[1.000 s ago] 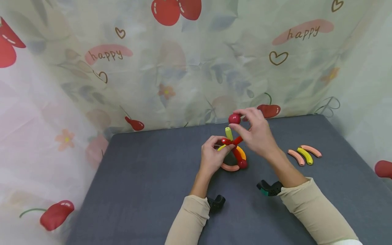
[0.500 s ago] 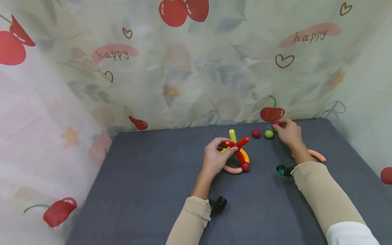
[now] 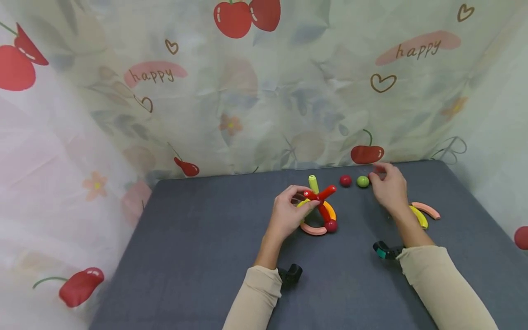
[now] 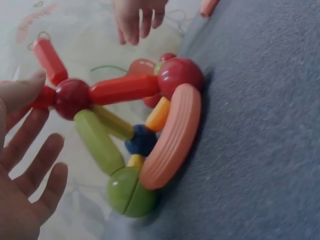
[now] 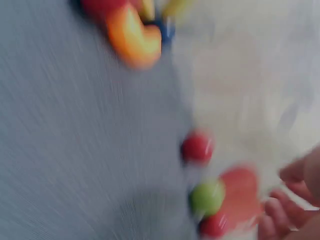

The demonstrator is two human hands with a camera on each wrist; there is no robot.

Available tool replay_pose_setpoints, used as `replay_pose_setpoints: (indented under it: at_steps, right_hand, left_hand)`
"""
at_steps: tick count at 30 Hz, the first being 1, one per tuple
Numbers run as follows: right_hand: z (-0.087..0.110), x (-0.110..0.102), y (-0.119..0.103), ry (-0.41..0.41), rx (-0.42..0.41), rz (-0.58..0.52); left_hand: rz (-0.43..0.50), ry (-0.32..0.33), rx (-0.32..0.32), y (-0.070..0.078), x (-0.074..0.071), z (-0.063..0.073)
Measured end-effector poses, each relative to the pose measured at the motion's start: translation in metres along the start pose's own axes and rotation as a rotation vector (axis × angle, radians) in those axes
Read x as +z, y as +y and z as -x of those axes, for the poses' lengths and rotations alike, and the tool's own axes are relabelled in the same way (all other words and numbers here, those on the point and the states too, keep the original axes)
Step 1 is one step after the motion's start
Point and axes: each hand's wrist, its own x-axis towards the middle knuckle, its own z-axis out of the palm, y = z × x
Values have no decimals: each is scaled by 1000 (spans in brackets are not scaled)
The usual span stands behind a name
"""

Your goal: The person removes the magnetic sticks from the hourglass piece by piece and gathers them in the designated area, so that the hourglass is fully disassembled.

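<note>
In the head view my left hand (image 3: 288,208) pinches a short red rod (image 4: 42,98) of a magnetic stick-and-ball model. A dark red ball (image 4: 73,99) at the model's top joins red and green rods. Below, a green ball (image 4: 131,192), a blue ball (image 4: 140,140) and a red ball (image 4: 181,77) are linked by curved pieces, among them a pink one (image 4: 175,137). My right hand (image 3: 389,187) hovers at the back right, fingers loosely bent with nothing between them. Beside it lie a loose green ball (image 5: 207,197) and a red ball (image 5: 214,225).
Another loose red ball (image 3: 345,181) lies left of the green one. Beyond my right wrist are a yellow curved stick (image 3: 420,217) and a pink one (image 3: 426,210). The grey table (image 3: 206,256) meets a printed cloth (image 3: 264,114) at its back edge.
My right hand has carried a red ball from above the model to the back right and let it go beside the green ball. My left hand keeps its pinch on the model.
</note>
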Motion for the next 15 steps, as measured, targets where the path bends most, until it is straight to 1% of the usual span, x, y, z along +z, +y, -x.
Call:
replay_pose_setpoints:
  at_steps: [2, 4, 5, 7, 9, 11, 13, 15]
  right_hand:
    - [18, 6, -12, -124, -43, -25]
    - [34, 16, -21, -267, -84, -42]
    - [41, 22, -25, -326, -108, -57]
    - [49, 36, -32, -400, -164, -98]
    - [54, 49, -38, -416, -196, -153]
    - [55, 59, -43, -407, -210, -213]
    - [55, 65, -46, -392, -208, -257]
    - [55, 68, -47, -370, -203, -277]
  left_hand:
    - [8, 1, 23, 1, -4, 1]
    - [10, 10, 54, 1, -8, 1]
    - [9, 15, 71, 1, -10, 1]
    - [7, 24, 99, 1, -12, 1]
    - [-1, 25, 115, 1, -13, 1]
    - [-14, 20, 121, 1, -12, 1]
    - [-19, 19, 121, 2, -11, 0]
    - [-24, 18, 123, 4, -10, -1]
